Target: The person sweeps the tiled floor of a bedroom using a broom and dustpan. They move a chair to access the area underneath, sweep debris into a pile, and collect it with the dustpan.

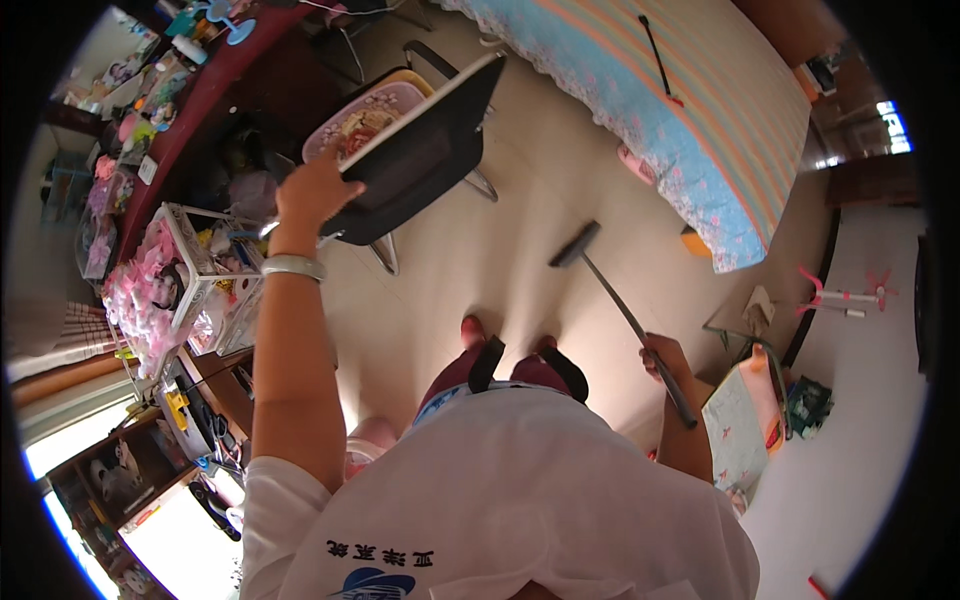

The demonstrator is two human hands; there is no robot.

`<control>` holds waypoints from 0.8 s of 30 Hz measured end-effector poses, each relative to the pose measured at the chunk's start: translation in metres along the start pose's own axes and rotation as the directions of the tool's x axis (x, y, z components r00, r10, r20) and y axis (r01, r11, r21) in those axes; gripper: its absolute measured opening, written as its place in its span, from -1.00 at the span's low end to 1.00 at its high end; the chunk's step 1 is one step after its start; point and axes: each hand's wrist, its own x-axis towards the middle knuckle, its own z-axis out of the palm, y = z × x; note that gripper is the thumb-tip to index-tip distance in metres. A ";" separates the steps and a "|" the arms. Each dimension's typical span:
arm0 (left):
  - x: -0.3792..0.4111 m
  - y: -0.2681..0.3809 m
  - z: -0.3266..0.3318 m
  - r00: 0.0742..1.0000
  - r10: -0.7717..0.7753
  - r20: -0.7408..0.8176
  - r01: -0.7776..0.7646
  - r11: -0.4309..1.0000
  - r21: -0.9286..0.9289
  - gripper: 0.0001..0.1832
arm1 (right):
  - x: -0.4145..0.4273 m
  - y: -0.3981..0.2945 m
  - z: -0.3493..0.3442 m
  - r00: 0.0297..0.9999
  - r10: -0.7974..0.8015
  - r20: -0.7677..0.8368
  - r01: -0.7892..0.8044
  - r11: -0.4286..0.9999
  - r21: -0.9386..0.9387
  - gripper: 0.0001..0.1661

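Observation:
My left hand (311, 187) grips the near end of the backrest of a metal-legged chair (427, 157) with a black back panel and a pale top edge. Behind the backrest, a pink plastic basin (401, 97) holds reddish and cream-coloured items that I cannot identify. In my right hand (664, 356) is the grey handle of a broom (613, 296). The broom's dark head (576, 244) rests on the pale floor (480, 247) ahead of my feet, to the right of the chair.
A bed (697, 135) with a blue, lace-edged cover stands ahead right, a black stick-like tool (656, 56) on top. Pink footwear (636, 163) and an orange box (696, 241) sit at its edge. To the left are a cluttered dark-red desk (202, 97) and a white rack (199, 281).

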 end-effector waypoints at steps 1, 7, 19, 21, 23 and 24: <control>-0.003 0.003 -0.001 0.999 -0.022 0.042 0.020 0.999 0.050 -0.41 | 0.001 -0.001 -0.004 0.999 0.000 -0.036 0.000 1.000 -0.010 -0.86; -0.057 0.037 0.015 0.990 -0.060 0.125 0.053 0.997 0.055 -0.65 | -0.014 -0.019 0.024 0.995 -0.094 -0.041 0.089 0.989 -0.117 -0.88; -0.286 0.093 0.062 0.981 0.073 0.180 -0.126 0.944 0.304 -0.76 | 0.006 -0.099 0.015 0.921 -0.061 0.384 0.120 0.984 -0.132 -0.90; -0.321 0.105 0.058 0.990 0.054 0.134 -0.097 0.936 0.339 -0.80 | 0.011 -0.103 0.006 0.875 -0.066 0.479 0.210 0.944 -0.254 -0.92; -0.359 0.130 0.060 0.994 0.008 0.112 -0.046 0.939 0.341 -0.91 | 0.001 -0.105 0.003 0.850 -0.092 0.519 0.305 0.889 -0.341 -0.92; -0.378 0.143 0.064 0.986 -0.050 0.157 -0.004 0.946 0.324 -0.90 | -0.002 -0.098 -0.001 0.848 -0.068 0.526 0.314 0.863 -0.396 -0.91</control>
